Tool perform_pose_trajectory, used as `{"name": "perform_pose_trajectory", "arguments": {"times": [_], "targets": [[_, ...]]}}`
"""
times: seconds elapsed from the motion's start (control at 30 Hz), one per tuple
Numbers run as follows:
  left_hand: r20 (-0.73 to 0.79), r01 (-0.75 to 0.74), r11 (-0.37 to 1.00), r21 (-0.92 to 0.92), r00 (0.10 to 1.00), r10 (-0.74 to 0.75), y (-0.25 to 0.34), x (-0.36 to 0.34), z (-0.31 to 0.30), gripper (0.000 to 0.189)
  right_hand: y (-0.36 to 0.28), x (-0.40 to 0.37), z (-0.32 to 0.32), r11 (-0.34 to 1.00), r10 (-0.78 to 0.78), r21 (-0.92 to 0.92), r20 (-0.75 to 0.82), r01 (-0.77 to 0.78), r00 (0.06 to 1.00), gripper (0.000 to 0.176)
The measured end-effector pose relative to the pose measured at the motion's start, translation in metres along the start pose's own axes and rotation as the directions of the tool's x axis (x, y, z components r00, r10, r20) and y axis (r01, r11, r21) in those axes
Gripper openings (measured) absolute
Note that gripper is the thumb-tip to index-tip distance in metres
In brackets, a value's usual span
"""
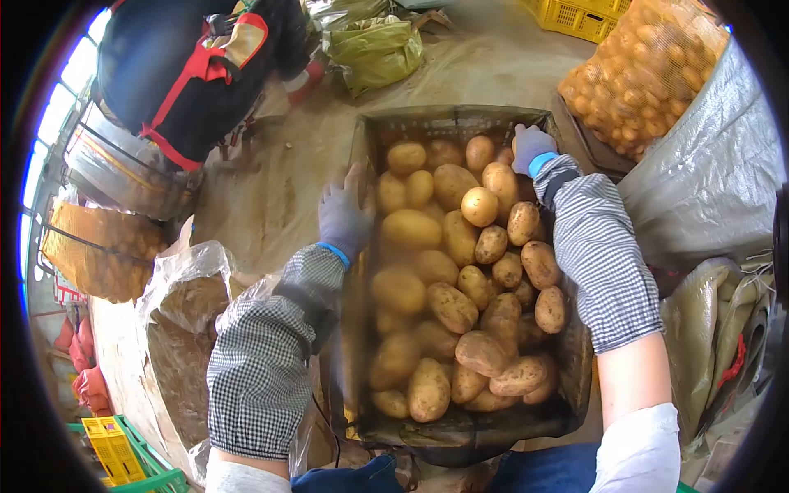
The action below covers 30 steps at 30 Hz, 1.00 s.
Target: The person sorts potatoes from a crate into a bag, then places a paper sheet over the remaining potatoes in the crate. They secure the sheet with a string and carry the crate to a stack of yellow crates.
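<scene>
A dark crate (pixel 352 329) full of potatoes (pixel 456 308) stands in front of me, between my arms. My left hand (pixel 343 218), in a grey glove, lies at the crate's left rim with its fingers stretched out. Inside the far right corner, my right hand (pixel 534 149) is closed, its glove also grey. A tan patch shows beside its fingers, but I cannot make out what they hold. The potatoes along the crate's left side look blurred. Checked sleeve covers run up both forearms.
A net sack of potatoes (pixel 637 78) and a silvery sheet (pixel 707 164) flank the right side. Another person (pixel 185 78) bends at the upper left, near a green-yellow bag (pixel 374 53). Clear plastic (pixel 185 287) lies left. A yellow crate (pixel 575 18) stands at the back.
</scene>
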<state>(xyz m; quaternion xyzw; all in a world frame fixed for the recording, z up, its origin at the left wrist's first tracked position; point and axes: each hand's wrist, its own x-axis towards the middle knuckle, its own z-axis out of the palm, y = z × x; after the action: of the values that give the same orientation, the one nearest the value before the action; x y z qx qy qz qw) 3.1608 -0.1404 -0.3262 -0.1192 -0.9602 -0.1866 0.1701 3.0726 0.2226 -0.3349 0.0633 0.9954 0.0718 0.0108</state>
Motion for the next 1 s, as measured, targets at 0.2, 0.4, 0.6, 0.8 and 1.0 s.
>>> {"name": "perform_pose_trajectory", "arguments": {"times": [0.2,0.4,0.6,0.8,1.0], "targets": [[-0.055,-0.015,1.0,-0.009,0.998,0.015,-0.005,0.0,0.009,0.053,0.008,-0.017,-0.036,0.849,-0.145,0.522,0.094,0.075,0.985,0.065],[-0.039,-0.031,0.998,-0.054,0.999,0.029,-0.018,-0.007,0.033,0.053,-0.06,-0.037,-0.065,0.233,-0.289,0.97,0.133,-0.065,0.948,0.076],[0.027,0.122,0.992,-0.016,0.992,-0.122,0.005,-0.026,-0.002,0.078,-0.099,-0.047,-0.017,0.266,-0.477,0.961,0.06,0.079,0.877,0.075],[0.025,0.09,0.995,0.047,0.996,-0.091,-0.081,-0.117,-0.227,0.059,0.004,-0.156,-0.037,0.831,-0.43,0.243,-0.29,0.5,0.855,0.07],[0.442,0.263,0.907,0.329,0.805,-0.395,-0.189,-0.303,-0.329,0.057,0.069,-0.187,0.009,0.864,-0.5,-0.026,-0.147,0.502,0.853,0.074]]}}
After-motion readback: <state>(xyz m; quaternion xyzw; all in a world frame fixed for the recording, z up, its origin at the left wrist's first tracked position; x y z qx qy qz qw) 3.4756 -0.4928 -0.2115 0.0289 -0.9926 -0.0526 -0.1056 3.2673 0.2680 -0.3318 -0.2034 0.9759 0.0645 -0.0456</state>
